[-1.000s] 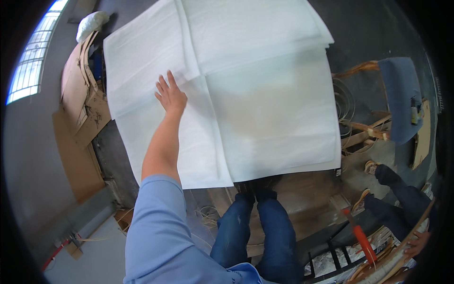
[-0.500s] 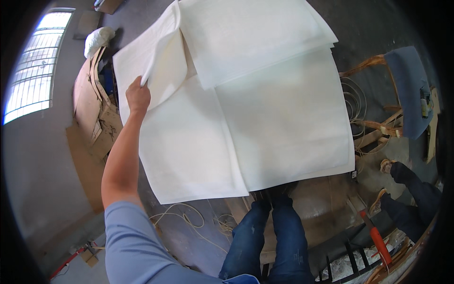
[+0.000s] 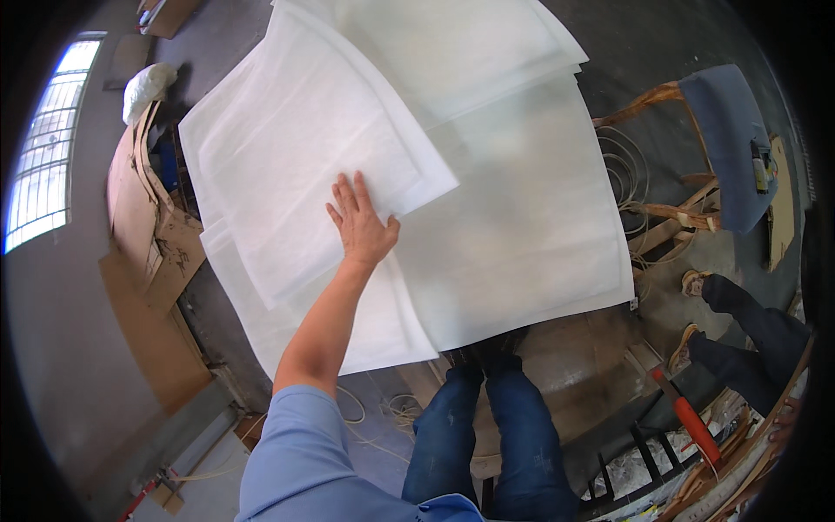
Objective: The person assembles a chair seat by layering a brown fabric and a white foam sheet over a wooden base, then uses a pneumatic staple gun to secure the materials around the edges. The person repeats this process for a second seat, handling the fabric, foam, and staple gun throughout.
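Note:
My left hand (image 3: pixel 361 228) lies palm down on a white padded sheet (image 3: pixel 296 148), fingers spread and thumb out to the right. This sheet lies smooth at the left of a pile, one corner reaching toward the middle. Beneath it, another white sheet (image 3: pixel 365 335) shows along the near left edge. A broad white sheet (image 3: pixel 522 235) covers the right side, and a further white piece (image 3: pixel 461 52) overlaps it at the far end. My right hand is not in view.
Bent wooden panels (image 3: pixel 130 187) and a white bundle (image 3: pixel 148 91) are at the left. On the right are a wooden frame with a blue-grey panel (image 3: pixel 726 139), coiled cable (image 3: pixel 631 174) and another person's legs (image 3: pixel 739 326). An orange-handled tool (image 3: pixel 696 431) lies lower right.
My left hand has let go of the lifted sheet edge and moved right and nearer. The folded-up sheet now lies flat, turned toward the middle, under my open palm.

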`<state>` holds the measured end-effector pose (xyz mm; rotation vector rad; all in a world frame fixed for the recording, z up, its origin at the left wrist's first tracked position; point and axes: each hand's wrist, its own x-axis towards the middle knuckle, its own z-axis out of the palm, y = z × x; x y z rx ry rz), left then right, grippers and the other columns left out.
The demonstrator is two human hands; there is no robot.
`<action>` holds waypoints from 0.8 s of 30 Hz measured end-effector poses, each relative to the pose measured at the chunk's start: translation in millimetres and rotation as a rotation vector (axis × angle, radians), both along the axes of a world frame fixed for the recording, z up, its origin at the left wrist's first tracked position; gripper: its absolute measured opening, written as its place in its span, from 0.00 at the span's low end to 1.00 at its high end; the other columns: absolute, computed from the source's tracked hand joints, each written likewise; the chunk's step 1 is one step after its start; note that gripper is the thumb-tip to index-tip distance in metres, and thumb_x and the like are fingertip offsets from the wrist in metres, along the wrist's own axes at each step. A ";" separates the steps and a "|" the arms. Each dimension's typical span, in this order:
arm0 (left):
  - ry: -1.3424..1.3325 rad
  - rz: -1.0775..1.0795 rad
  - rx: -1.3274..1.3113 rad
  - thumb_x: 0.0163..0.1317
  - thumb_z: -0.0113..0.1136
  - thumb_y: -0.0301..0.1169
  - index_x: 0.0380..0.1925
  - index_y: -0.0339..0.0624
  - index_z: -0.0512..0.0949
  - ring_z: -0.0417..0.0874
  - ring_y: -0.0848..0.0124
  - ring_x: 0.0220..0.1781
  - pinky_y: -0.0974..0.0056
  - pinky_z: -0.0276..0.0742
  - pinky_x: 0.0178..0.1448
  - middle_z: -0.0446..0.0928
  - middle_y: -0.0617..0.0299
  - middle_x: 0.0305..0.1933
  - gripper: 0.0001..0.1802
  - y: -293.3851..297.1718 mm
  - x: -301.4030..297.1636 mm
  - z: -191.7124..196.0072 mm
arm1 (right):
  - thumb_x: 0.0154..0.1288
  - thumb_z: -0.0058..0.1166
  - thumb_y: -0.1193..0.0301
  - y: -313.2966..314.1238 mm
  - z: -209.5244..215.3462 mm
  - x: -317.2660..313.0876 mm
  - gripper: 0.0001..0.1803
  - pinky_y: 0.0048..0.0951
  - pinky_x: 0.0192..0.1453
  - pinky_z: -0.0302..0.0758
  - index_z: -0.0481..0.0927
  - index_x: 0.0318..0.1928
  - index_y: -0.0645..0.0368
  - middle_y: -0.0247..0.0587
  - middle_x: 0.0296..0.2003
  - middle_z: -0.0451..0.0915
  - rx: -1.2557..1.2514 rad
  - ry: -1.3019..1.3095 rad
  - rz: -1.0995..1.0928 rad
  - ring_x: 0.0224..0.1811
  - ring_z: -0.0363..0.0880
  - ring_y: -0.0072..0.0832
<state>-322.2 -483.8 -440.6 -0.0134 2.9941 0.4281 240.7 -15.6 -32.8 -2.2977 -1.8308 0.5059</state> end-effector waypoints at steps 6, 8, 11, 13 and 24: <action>0.195 0.088 -0.330 0.55 0.70 0.24 0.85 0.53 0.50 0.47 0.37 0.87 0.33 0.43 0.86 0.46 0.41 0.87 0.58 4.7 -48.4 -15.9 | 0.79 0.52 0.49 8.7 -6.7 -8.8 0.32 0.45 0.46 0.85 0.82 0.50 0.74 0.62 0.48 0.83 -0.002 0.026 -0.020 0.45 0.84 0.47; 0.263 0.075 -0.251 0.53 0.70 0.22 0.83 0.54 0.54 0.53 0.36 0.85 0.37 0.49 0.86 0.52 0.41 0.85 0.57 -8.0 -65.0 -13.0 | 0.79 0.52 0.49 12.4 -12.6 -10.1 0.32 0.45 0.46 0.85 0.82 0.50 0.74 0.62 0.48 0.83 -0.013 0.046 -0.022 0.45 0.84 0.47; 0.319 0.053 -0.219 0.54 0.68 0.19 0.80 0.50 0.59 0.64 0.38 0.80 0.44 0.61 0.84 0.64 0.41 0.79 0.52 -4.8 -73.9 13.0 | 0.79 0.52 0.49 13.0 -12.1 -5.8 0.32 0.45 0.45 0.85 0.82 0.50 0.74 0.62 0.47 0.83 -0.013 0.069 -0.044 0.45 0.84 0.47; 0.310 0.044 -0.089 0.55 0.65 0.17 0.79 0.48 0.61 0.66 0.38 0.79 0.44 0.62 0.83 0.66 0.40 0.78 0.49 -10.5 -68.0 50.1 | 0.79 0.52 0.49 12.2 -5.3 -1.1 0.32 0.45 0.45 0.85 0.82 0.50 0.75 0.62 0.47 0.83 -0.017 0.080 -0.063 0.44 0.84 0.47; 0.138 0.051 0.405 0.59 0.68 0.24 0.67 0.32 0.75 0.86 0.60 0.57 0.58 0.81 0.64 0.85 0.50 0.57 0.33 -126.0 -36.0 506.1 | 0.75 0.60 0.46 48.6 12.5 84.9 0.24 0.28 0.16 0.67 0.79 0.41 0.56 0.37 0.30 0.79 -0.067 0.300 -0.192 0.21 0.74 0.25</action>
